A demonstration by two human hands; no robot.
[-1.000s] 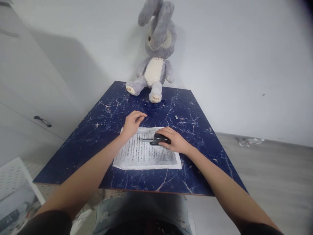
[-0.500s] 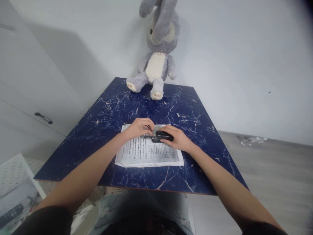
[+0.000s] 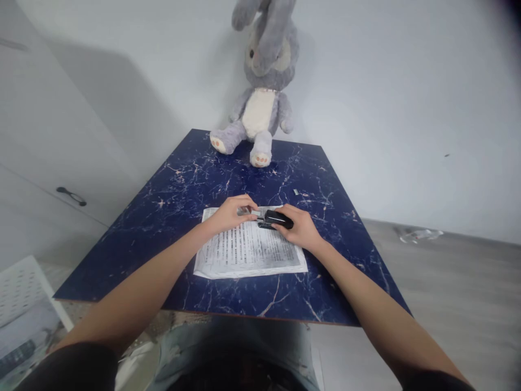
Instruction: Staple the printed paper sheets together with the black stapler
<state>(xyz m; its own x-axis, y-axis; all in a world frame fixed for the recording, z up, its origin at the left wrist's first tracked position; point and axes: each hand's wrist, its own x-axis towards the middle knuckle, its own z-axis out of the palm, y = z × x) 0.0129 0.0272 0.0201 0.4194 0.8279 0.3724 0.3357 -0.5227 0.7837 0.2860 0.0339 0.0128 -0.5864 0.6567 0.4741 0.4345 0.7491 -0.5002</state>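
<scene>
A black stapler (image 3: 278, 219) is over the printed sheets (image 3: 252, 255), and my right hand (image 3: 303, 225) is wrapped round its body. From its left end a thin metal piece (image 3: 257, 215) sticks out. My left hand (image 3: 232, 213) pinches the tip of that piece between thumb and forefinger. The paper stack lies flat under both hands, with its edges slightly uneven. Fine detail inside the stapler is too small to tell.
The blue marbled table (image 3: 228, 179) carries a large grey plush rabbit (image 3: 259, 111) at the back. A small pale item (image 3: 296, 191) lies right of centre. Clear plastic (image 3: 419, 235) is on the floor to the right, and a white perforated rack (image 3: 24, 288) stands at lower left.
The stapler has moved slightly to the right in my right hand and turned a little. My left fingers have closed on the metal piece at its left end.
</scene>
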